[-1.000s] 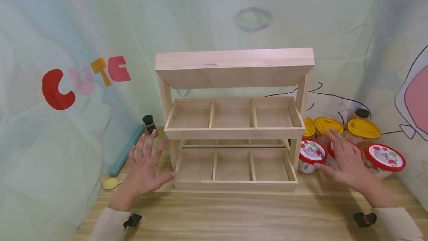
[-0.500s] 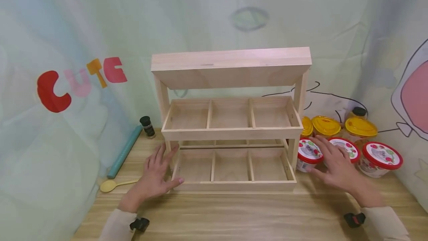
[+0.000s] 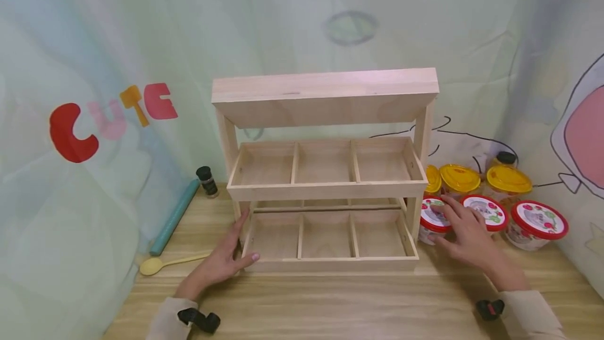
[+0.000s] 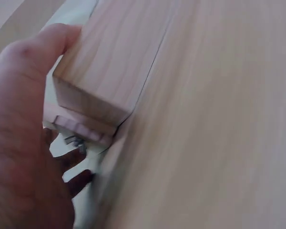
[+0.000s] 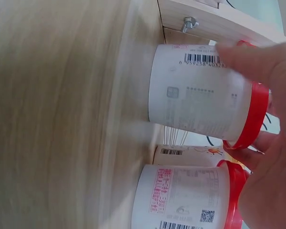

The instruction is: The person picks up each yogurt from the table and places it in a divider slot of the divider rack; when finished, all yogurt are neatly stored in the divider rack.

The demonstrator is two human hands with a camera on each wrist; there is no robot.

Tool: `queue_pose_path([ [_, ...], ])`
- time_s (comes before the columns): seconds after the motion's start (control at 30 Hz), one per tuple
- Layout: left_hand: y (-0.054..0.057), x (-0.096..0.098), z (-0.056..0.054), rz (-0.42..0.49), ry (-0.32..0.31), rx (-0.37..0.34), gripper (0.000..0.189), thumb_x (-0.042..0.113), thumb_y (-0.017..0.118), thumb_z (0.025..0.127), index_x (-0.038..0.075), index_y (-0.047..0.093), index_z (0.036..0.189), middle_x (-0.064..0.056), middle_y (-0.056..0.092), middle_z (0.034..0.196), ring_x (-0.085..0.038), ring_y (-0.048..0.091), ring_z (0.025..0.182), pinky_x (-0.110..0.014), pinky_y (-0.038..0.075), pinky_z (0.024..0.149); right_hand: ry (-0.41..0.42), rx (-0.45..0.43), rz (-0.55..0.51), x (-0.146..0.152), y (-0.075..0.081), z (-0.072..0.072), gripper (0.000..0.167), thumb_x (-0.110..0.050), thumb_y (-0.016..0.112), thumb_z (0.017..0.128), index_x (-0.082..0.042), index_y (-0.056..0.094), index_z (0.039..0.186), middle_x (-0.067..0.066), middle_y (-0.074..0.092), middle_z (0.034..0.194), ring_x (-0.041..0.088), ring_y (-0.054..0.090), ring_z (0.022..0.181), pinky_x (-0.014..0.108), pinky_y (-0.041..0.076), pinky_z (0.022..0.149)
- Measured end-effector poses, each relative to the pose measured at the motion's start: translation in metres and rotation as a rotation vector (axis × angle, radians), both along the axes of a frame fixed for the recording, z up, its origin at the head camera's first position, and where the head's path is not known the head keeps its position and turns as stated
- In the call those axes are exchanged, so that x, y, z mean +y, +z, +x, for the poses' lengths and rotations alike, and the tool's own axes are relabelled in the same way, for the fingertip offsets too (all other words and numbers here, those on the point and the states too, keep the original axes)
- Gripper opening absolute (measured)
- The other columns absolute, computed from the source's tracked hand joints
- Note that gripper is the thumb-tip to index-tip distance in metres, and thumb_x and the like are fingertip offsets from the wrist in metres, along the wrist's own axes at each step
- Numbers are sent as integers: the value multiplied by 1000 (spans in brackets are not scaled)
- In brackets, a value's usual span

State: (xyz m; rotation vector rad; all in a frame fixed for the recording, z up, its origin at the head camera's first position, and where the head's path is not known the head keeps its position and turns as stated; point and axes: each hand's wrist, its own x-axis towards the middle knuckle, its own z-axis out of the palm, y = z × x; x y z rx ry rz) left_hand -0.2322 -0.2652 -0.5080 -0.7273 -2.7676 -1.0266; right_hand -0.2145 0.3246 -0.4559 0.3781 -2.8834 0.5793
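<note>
R hand [image 3: 467, 232], centre-right of head view: thumb & fingers on opp. sides of leftmost red-lidded tub [image 5: 200, 95], clamped on it near the red lid [image 5: 257, 117]. Grip force: can't tell. Tub is just beside rack's RH post; base on tabletop [image 3: 321, 303] or slightly off it, can't tell.

L hand [image 3: 219, 264], lower left of centre: thumb on front corner of lower tray [image 3: 330, 265], fingers curled round side of wooden rack [image 3: 325, 191], near a bolt [image 4: 76, 142] (L wrist view). Prob. steadying.

Outward: rack mid-frame, slanted top board [image 3: 325, 112], both trays 3-bay. Right of R hand: middle tub [image 3: 488, 214], right-hand tub [image 3: 539, 224], also red-lidded; yellow-lidded containers [image 3: 460, 178] & black-capped jar [image 3: 506, 159] behind. Far left: teal rod [image 3: 175, 216], spoon [image 3: 151, 266], spice bottle [image 3: 206, 181].

Technique (my judgement): grip tub wall under lid rim, not lid alone, as lid could pop. Raise straight up before any sideways shift, else might knock post or middle tub. Min. tilt; contents unknown. L hand: light, even pressure, so rack doesn't slide & tray stays put.
</note>
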Motion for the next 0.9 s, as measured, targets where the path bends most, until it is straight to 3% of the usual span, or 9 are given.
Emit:
queue_pose_path([
  [0.1, -6, 2, 0, 48, -12, 7, 112, 26, 80, 95, 22, 3, 175, -33, 16, 177, -62, 22, 158, -81, 26, 120, -10, 22, -1, -1, -3, 0, 78, -20, 91, 82, -3, 53, 149, 32, 37, 165, 57, 35, 146, 84, 21, 117],
  [0.3, -10, 6, 3, 82, 23, 35, 109, 24, 80, 94, 22, 6, 175, -34, 18, 175, -64, 24, 157, -83, 27, 119, -10, 95, -36, -2, -3, 1, 74, -10, 93, 77, -3, 57, 141, 34, 40, 161, 57, 35, 144, 83, 25, 113],
  [0.57, -12, 7, 4, 108, 55, 49, 112, 21, 81, 93, 20, 4, 175, -28, 25, 176, -58, 28, 158, -74, 27, 122, 21, 287, -117, 0, 1, 6, 71, -1, 93, 70, -1, 60, 133, 37, 47, 153, 58, 40, 136, 82, 29, 107],
  [0.9, -12, 7, 4, 107, 50, 59, 112, 22, 82, 92, 20, 6, 174, -32, 21, 175, -62, 26, 157, -82, 28, 119, -4, 307, -160, 0, 22, 20, 75, 1, 92, 70, 0, 57, 136, 35, 43, 157, 61, 37, 138, 85, 24, 117],
])
